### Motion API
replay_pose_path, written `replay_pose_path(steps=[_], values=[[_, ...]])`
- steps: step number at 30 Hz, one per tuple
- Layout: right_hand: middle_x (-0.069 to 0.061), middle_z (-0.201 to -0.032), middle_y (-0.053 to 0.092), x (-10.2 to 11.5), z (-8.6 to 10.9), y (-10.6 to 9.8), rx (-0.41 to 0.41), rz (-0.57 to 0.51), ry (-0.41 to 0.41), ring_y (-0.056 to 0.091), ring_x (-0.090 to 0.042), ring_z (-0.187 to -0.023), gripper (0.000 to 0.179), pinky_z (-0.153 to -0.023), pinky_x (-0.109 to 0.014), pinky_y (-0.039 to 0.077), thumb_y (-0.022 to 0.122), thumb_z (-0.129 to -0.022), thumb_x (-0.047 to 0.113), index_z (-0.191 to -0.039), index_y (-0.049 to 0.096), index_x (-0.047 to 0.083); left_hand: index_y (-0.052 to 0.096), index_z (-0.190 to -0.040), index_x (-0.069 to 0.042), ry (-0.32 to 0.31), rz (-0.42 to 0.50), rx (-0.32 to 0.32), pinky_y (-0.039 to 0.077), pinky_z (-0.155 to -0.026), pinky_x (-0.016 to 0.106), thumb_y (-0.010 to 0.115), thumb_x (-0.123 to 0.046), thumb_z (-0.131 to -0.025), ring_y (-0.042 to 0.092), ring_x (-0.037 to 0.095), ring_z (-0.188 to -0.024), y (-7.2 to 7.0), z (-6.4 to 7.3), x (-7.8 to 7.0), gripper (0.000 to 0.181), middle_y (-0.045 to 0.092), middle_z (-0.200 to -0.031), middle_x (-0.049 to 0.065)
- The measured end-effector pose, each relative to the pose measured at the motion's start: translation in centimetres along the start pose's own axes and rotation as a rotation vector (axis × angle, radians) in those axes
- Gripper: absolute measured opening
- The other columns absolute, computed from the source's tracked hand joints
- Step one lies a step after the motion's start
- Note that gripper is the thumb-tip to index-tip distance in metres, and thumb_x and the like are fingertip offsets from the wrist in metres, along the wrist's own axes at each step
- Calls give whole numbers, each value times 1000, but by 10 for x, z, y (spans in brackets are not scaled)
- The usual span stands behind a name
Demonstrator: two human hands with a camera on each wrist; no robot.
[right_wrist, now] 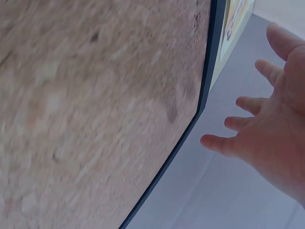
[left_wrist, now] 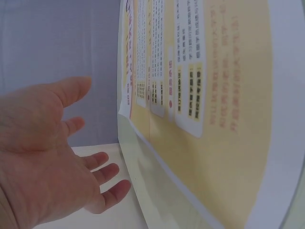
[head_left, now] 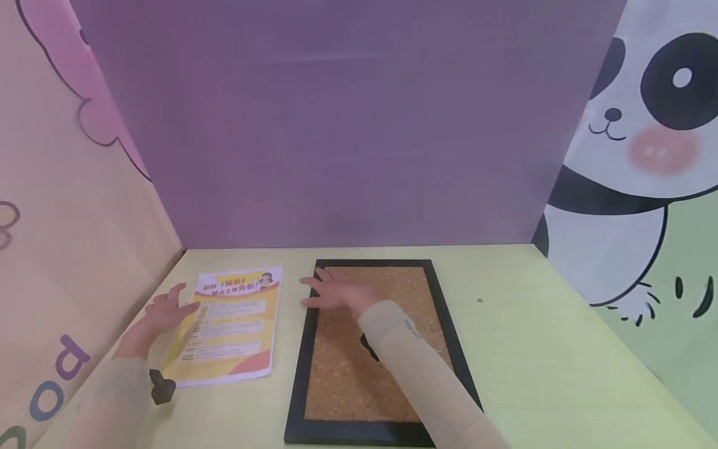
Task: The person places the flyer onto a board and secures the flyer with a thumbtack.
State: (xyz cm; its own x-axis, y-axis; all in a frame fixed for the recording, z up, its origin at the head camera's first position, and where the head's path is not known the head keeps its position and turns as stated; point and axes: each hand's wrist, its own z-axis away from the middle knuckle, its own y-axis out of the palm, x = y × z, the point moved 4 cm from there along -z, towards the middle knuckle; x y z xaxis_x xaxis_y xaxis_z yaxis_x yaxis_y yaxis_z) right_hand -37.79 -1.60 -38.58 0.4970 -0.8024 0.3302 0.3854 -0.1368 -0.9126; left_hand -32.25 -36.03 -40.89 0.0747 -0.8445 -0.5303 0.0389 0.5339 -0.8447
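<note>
A printed flyer [head_left: 235, 327] in yellow, white and pink lies on the left of the table. By its left edge is my left hand [head_left: 162, 312], fingers spread; in the left wrist view the same hand [left_wrist: 47, 152] is apart from the paper and holds nothing. To the right of the flyer lies a cork board [head_left: 348, 380] in a black frame. Over its upper left part hovers my right hand [head_left: 339, 293] with fingers stretched toward the flyer. The right wrist view shows that hand [right_wrist: 271, 114] empty and above the cork [right_wrist: 95, 119]. My right forearm hides part of the board.
The pale yellow table [head_left: 550, 349] carries a small round grey spot [head_left: 479, 300] right of the board. A purple panel [head_left: 359, 125] rises behind it. On the left is a wall [head_left: 84, 231] with letters, on the right one with a panda picture [head_left: 611, 249].
</note>
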Motion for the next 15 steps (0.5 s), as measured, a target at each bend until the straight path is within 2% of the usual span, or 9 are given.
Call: replay_pose_path(steps=[3,7,15], values=[[-5,-164,4,1,-5,2,-18,10,3,2,-29,-149,62,-114,-53,18,46,-100,50,-155,25,32,8,-145,14,-5,9,5,14,-96,75,48,-31,-100,11,73,-121,1,-3,-1,75,11,-138,53],[-7,-164,8,3,-11,4,-31,25,0,4,-31,-148,61,-114,-54,17,45,-100,51,-155,26,32,8,-147,11,-42,23,16,17,-96,75,48,-33,-100,12,74,-122,2,-4,-2,76,10,-139,52],[-13,-162,13,16,-22,11,-42,-111,-46,15,-28,-147,59,-115,-46,20,48,-101,40,-154,29,22,9,-146,10,-63,29,5,18,-96,75,47,-32,-100,14,73,-122,2,-1,1,73,12,-139,52]])
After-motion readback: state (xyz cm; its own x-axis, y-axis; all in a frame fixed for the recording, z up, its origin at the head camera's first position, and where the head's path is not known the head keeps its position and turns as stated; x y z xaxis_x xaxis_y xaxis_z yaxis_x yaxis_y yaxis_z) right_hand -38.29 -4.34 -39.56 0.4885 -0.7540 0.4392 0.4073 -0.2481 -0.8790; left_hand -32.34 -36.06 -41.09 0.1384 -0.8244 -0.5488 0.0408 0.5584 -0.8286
